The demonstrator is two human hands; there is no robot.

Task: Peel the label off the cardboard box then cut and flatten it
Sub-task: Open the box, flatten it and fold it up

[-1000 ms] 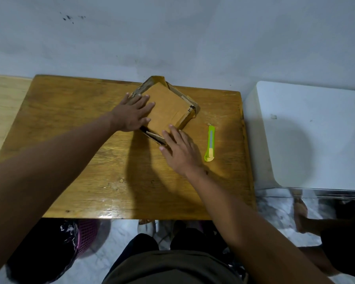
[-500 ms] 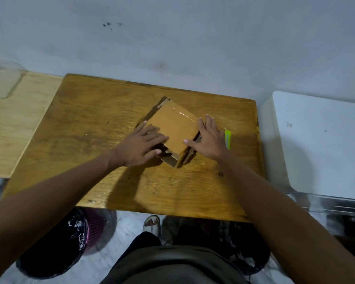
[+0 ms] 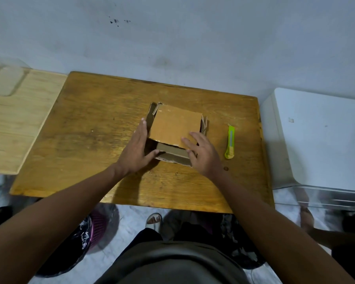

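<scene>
A brown cardboard box point(image 3: 175, 125), partly collapsed with loose flaps around it, lies at the middle of the wooden table point(image 3: 94, 130). My left hand point(image 3: 136, 149) rests flat against the box's left side, thumb under its near edge. On the box's near right corner lies my right hand point(image 3: 201, 153), its fingers spread over the top panel. A green and yellow utility knife point(image 3: 230, 142) lies on the table just right of the box, untouched. I see no label on the top panel.
A lighter wooden surface point(image 3: 12, 119) adjoins the table on the left. A white appliance point(image 3: 320, 138) stands to the right. A purple basket with a black bag point(image 3: 90, 230) sits on the floor under the table's near edge. The wall runs close behind.
The box has turned from a diagonal to nearly square with the table. My left hand slid to its left side and my right hand to its near right corner, uncovering the knife.
</scene>
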